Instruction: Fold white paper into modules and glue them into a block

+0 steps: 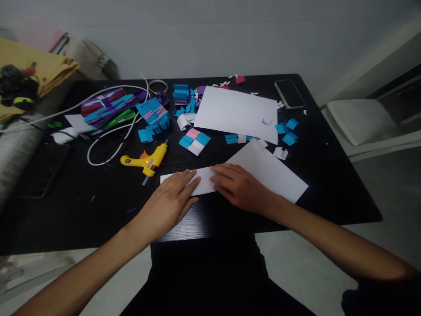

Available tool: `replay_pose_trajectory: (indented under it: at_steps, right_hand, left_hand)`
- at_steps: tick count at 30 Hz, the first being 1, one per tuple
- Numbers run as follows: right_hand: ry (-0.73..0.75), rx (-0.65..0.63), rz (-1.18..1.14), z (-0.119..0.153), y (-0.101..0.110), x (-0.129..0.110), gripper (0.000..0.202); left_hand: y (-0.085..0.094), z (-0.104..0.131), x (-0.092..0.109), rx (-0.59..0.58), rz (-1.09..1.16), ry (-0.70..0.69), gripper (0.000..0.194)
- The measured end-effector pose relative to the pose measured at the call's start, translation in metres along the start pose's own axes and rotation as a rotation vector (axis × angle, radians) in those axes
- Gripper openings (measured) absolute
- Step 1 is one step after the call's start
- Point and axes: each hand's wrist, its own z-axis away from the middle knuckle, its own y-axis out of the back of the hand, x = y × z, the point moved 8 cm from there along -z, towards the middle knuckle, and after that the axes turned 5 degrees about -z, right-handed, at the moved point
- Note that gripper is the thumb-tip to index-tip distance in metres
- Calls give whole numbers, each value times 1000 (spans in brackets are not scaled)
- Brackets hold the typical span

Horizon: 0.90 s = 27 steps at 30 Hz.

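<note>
A narrow strip of white paper (204, 181), which looks folded, lies flat near the front of the black table. My left hand (173, 195) rests on its left part, palm down with the fingers stretched out. On the right part lies my right hand (238, 186), fingers extended and pressing down. Partly under my right hand and wrist is a larger white sheet (268, 169). Beyond the strip, to the left, a yellow glue gun (148, 160) lies on its side. A square of blue, pink and white folded paper pieces (194, 141) sits behind the strip.
Another white sheet (237, 112) lies farther back on the black table (332, 188). Bundles of coloured paper strips (110, 107) and a white cable (110, 161) lie at the left. Blue paper pieces (289, 131) and a phone (290, 94) are at the right. A white chair (360, 120) stands beyond.
</note>
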Motion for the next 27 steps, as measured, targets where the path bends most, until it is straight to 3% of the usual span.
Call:
replay_pose_trajectory:
  at_steps: [4, 11, 16, 22, 27]
  right_hand:
    - [12, -42, -9, -1, -1, 3, 32]
    - [50, -49, 36, 1, 0, -5, 23]
    - [140, -9, -7, 26, -2, -35, 29]
    - [46, 89, -78, 59, -8, -66, 19]
    - [22, 208, -52, 79, -13, -85, 18]
  left_hand:
    - [-5, 2, -7, -14, 47, 41, 53]
    - [-2, 5, -6, 11, 42, 17, 47]
    - [1, 26, 9, 54, 77, -3, 34]
    - [2, 57, 41, 70, 96, -47, 32]
    - [8, 73, 59, 177, 67, -85, 25]
